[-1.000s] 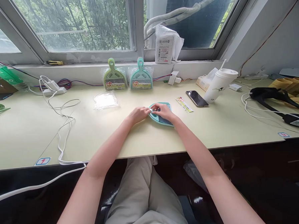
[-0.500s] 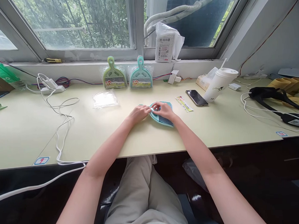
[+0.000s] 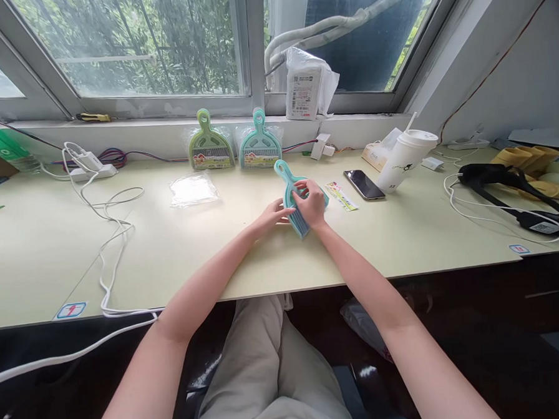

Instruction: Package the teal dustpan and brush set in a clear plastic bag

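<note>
My right hand [image 3: 311, 203] grips a small teal dustpan-and-brush set [image 3: 292, 194] and holds it tilted up off the pale green table [image 3: 178, 252], its ring handle pointing up and away. My left hand [image 3: 274, 214] touches the set's left edge with its fingertips. Two more sets, a green packaged set [image 3: 209, 149] and a teal packaged set [image 3: 259, 145], lean against the wall under the window. An empty clear plastic bag [image 3: 193, 189] lies left of my hands. A printed paper label [image 3: 342, 195] lies just right of them.
A phone [image 3: 364, 184] and a white lidded cup with straw [image 3: 402, 160] stand to the right. Black straps and a white cable [image 3: 507, 188] lie at far right. A power strip [image 3: 92, 170] with white cables trails over the left side. A white parcel [image 3: 305, 86] sits on the sill.
The teal set lay flat on the table under both hands; now my right hand has lifted and tilted it upright, handle up. The view has shifted slightly.
</note>
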Demonstrator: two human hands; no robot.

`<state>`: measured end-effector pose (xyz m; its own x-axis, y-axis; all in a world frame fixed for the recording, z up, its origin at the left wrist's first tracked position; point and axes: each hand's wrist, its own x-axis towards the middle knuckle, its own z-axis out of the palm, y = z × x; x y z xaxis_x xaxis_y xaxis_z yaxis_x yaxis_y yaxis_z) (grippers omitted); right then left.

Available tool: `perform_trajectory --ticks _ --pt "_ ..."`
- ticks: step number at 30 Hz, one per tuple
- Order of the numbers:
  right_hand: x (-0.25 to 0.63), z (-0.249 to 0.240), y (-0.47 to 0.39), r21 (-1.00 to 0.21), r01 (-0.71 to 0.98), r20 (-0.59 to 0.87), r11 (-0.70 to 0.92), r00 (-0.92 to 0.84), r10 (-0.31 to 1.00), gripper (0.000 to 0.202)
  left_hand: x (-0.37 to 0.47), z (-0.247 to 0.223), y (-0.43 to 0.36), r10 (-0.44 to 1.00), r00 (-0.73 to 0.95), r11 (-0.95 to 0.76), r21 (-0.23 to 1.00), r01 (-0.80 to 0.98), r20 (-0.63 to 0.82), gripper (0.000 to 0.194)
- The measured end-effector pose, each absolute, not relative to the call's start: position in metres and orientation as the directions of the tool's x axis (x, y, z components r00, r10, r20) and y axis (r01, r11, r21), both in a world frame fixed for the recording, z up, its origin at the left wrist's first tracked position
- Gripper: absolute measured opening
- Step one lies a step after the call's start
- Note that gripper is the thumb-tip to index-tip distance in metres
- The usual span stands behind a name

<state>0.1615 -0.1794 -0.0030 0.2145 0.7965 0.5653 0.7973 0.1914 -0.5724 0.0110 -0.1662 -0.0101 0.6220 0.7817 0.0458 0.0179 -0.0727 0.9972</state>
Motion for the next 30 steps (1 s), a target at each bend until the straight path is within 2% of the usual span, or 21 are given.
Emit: perform_trajectory --ticks 3,7,9,12,14,16,18,20,23,26,30 --pt "0.16 -0.005 -0.176 -0.495 0.852 0.604 0.169 0.198 0.772 0.024 0.006 -0.009 -0.162 0.848 0.529 -0.015 1.0 -0.006 0.016 0.043" --pt "0.184 -0.012 -0.163 -0.517 0.856 0.617 -0.025 0.393 0.682 0.033 -0.005 -0.007 -0.147 0.957 0.29 0.014 1.0 -0.021 -0.007 0.021" --pt "0.205 -0.019 -0.153 -0.574 0.802 0.534 -0.164 0.519 0.667 0.043 -0.014 -0.007 -0.138 0.989 0.145 0.002 0.999 -0.036 0.004 0.013" --pt "0.229 -0.031 -0.141 -0.628 0.705 0.278 -0.33 0.599 0.751 0.058 -0.028 -0.01 -0.126 1.0 -0.017 -0.008 0.999 -0.051 0.007 0.014" --pt "0.231 -0.035 -0.138 -0.612 0.739 0.202 -0.281 0.489 0.848 0.053 -0.037 -0.012 -0.118 0.997 -0.08 0.016 0.995 -0.099 -0.024 0.015" --pt "0.221 -0.036 -0.139 -0.593 0.801 0.227 -0.082 0.264 0.937 0.043 -0.045 -0.014 -0.111 0.989 -0.125 0.052 0.982 -0.184 -0.076 0.016" --pt "0.207 -0.033 -0.144 -0.593 0.788 0.262 0.165 -0.004 0.965 0.033 -0.05 -0.016 -0.106 0.982 -0.143 0.082 0.959 -0.27 -0.124 0.016" --pt "0.194 -0.03 -0.15 -0.579 0.76 0.291 0.296 -0.146 0.945 0.026 -0.054 -0.018 -0.102 0.98 -0.142 0.089 0.941 -0.327 -0.142 0.016" --pt "0.186 -0.028 -0.156 -0.493 0.838 0.279 0.234 -0.103 0.955 0.034 -0.057 -0.018 -0.101 0.983 -0.128 0.08 0.93 -0.36 -0.134 0.019" --pt "0.189 -0.028 -0.157 -0.476 0.868 0.156 0.141 -0.075 0.985 0.052 -0.057 -0.017 -0.102 0.983 -0.117 0.091 0.927 -0.363 -0.142 0.026" --pt "0.19 -0.024 -0.158 -0.488 0.837 0.164 0.247 -0.19 0.968 0.057 -0.056 -0.017 -0.103 0.983 -0.114 0.097 0.928 -0.359 -0.147 0.029"
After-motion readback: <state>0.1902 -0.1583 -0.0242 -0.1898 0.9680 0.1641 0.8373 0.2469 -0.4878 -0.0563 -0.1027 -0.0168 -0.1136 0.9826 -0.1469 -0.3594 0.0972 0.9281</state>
